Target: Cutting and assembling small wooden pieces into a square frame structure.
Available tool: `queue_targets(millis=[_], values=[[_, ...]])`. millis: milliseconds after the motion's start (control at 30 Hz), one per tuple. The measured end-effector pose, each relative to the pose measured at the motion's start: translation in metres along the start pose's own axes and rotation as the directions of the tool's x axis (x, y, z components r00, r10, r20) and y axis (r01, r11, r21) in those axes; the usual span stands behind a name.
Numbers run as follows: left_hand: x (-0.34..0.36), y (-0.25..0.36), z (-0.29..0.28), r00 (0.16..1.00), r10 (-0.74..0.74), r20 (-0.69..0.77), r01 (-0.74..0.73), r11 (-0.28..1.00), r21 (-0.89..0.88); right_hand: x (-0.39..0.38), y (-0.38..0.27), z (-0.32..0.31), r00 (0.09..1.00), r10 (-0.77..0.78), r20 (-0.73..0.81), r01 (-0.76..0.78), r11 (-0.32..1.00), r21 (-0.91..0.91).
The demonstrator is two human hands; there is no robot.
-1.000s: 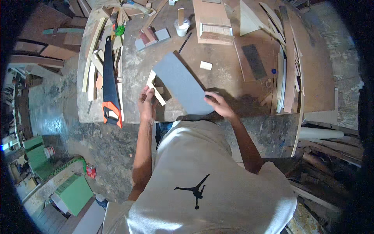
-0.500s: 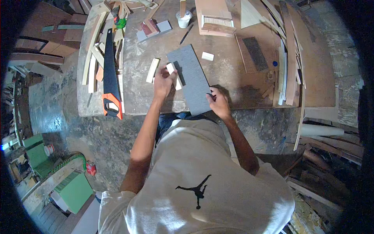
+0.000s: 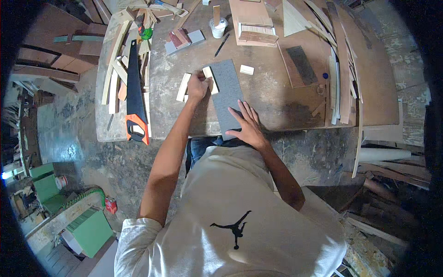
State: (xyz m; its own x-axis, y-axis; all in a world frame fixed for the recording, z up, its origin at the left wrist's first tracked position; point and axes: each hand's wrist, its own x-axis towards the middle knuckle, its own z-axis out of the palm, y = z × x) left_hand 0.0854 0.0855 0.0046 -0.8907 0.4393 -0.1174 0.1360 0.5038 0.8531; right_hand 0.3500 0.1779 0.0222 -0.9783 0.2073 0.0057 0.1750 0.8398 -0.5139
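My left hand (image 3: 198, 87) is closed, with its fingers pinched on the near side of a short pale wooden block (image 3: 211, 78). This block lies along the left edge of a long grey flat board (image 3: 227, 82). My right hand (image 3: 249, 125) rests on the near end of that board, with its fingers spread. A second pale wooden block (image 3: 183, 87) lies just left of my left hand, and a small piece shows at its near end. To the right of the board sits a small pale block (image 3: 247, 69). My left fingertips are partly hidden.
A handsaw (image 3: 134, 92) lies on wood strips at the left. Farther back are a grey block (image 3: 197, 36) with reddish pieces, a white cup (image 3: 218, 31), a black pencil (image 3: 221, 45) and a wooden box (image 3: 257, 36). A dark rectangular piece (image 3: 301, 63) and long strips lie right.
My right hand has gone from gripping the board's edge to lying spread on top of it. My left hand and the wooden block have shifted against the board, which stands straighter.
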Motion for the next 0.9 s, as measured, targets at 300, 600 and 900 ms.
queue_targets(millis=[300, 600, 900], values=[[0.023, -0.016, 0.015, 0.993, -0.074, -0.090, 0.074, 0.997, 0.007, 0.003, 0.000, 0.002, 1.000, -0.001, 0.016, 0.001, 1.000, -0.004], [0.027, 0.001, 0.018, 0.994, -0.053, -0.093, 0.062, 0.993, 0.099, 0.002, 0.003, 0.004, 0.997, 0.036, 0.062, -0.035, 0.999, -0.015], [0.049, -0.019, 0.014, 0.978, -0.206, 0.008, 0.206, 0.977, 0.047, 0.003, 0.007, 0.005, 0.998, 0.020, 0.058, -0.019, 1.000, -0.020]])
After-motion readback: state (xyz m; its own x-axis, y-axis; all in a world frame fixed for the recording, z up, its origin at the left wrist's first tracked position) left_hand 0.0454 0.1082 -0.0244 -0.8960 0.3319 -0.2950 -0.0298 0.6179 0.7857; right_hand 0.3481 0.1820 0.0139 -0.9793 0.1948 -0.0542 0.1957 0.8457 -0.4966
